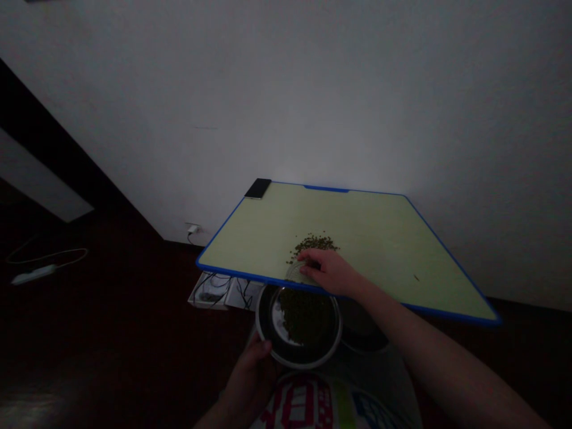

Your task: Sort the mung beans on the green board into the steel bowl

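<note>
My left hand (257, 369) grips the near left rim of a round metal bowl (264, 325), its thumb over the edge. Small dark green grains (308, 319) cover much of the bowl's bottom. The bowl is just below the front edge of a pale yellow-green tabletop (370, 232) with a blue rim. Over that edge reaches my right hand (326, 269), its fingers curled around a clear, see-through, curved piece (295, 272), whose kind I cannot make out. Right behind those fingers lies a loose scatter of similar grains (315, 242).
A black phone-like slab (258, 189) lies at the tabletop's far left corner. One small dark bit (416, 277) is at the right. Below are a white box with cables (210, 290) and another dark round vessel (364, 328). A power strip (33, 274) lies on the floor; a wall stands behind.
</note>
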